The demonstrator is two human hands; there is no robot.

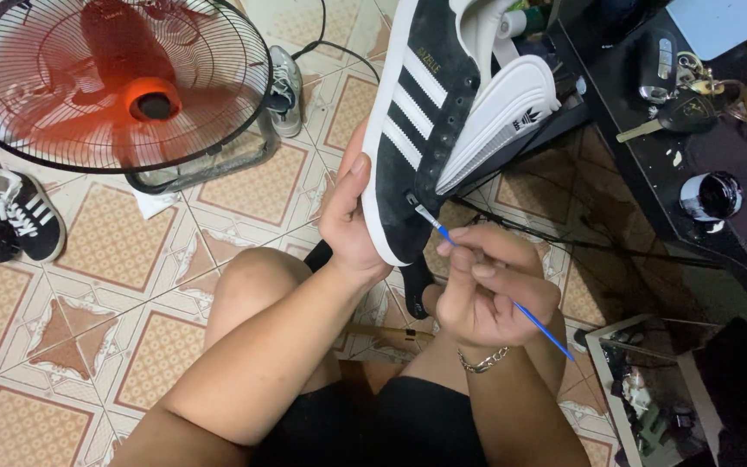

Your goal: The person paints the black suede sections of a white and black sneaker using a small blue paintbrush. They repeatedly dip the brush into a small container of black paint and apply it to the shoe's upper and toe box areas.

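Left hand (352,216) grips black suede sneaker (417,130) tilted for access; right hand (486,290) fingers pinch blue paintbrush (477,268), tip touching upper.

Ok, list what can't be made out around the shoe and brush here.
Head view only:
- Shoe: heel cut off by the top edge; far side turned away, toe partly behind the left hand.
- Brush: mid-handle hidden inside the right hand; tip too small to tell if loaded.
- Fan: blades blurred by spinning.
- Jar: contents too dark to identify.
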